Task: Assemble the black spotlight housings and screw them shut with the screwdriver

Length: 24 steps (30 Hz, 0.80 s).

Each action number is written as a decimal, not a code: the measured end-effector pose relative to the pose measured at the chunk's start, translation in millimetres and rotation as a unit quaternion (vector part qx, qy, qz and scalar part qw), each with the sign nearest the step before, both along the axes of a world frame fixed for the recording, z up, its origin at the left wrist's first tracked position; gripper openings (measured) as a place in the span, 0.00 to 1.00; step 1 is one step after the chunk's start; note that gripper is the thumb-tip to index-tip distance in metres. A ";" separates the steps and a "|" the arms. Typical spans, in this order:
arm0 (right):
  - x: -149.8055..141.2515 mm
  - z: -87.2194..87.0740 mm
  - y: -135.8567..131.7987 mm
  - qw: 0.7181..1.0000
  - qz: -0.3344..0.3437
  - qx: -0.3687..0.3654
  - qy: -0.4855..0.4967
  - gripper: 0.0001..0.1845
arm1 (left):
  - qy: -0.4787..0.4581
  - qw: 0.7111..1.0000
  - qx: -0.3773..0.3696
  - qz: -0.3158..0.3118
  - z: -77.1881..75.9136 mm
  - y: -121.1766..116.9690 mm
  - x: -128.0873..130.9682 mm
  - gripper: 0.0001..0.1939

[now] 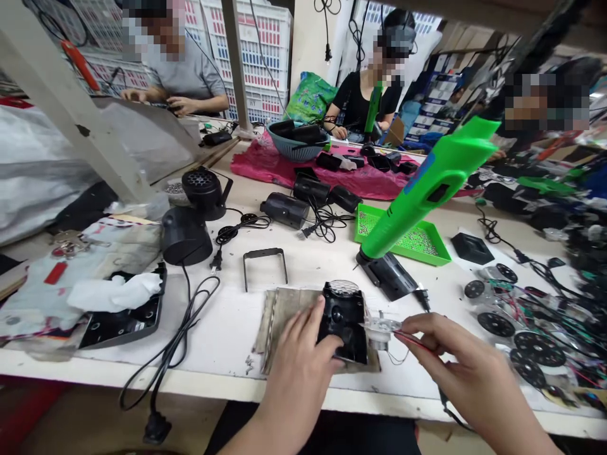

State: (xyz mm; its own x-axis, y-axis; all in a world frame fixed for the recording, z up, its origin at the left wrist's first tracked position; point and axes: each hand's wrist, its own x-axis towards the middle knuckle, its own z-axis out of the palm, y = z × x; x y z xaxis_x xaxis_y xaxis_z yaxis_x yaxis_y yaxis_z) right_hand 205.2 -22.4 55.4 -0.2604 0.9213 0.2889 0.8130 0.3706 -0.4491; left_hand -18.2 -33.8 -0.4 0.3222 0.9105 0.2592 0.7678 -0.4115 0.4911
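Observation:
My left hand (303,351) grips the left side of an open black plastic lamp housing (344,322), its thumb over the front part. A round clear lens (341,289) sits at the housing's far end. Under the housing lies a worn cardboard pad (279,316). My right hand (450,354) pinches a small clear-and-white motor assembly (382,328) by its edge and red wires, just off the housing's right side. Whether the assembly touches the housing is hard to tell. A green electric screwdriver (417,196) hangs beyond, its tip by a closed black housing (391,276).
A green tray of screws (427,243) stands behind the screwdriver. Motor assemblies with black discs (496,323) crowd the right. Black lamps (187,237), a metal bracket (264,254) and a corded plug (156,428) lie left. Co-workers (192,76) sit across the bench.

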 end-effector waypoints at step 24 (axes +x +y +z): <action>-54.4 6.1 42.8 0.972 0.127 -0.070 -0.183 0.05 | -0.077 0.996 -0.002 0.037 -9.0 -9.4 -11.5 0.08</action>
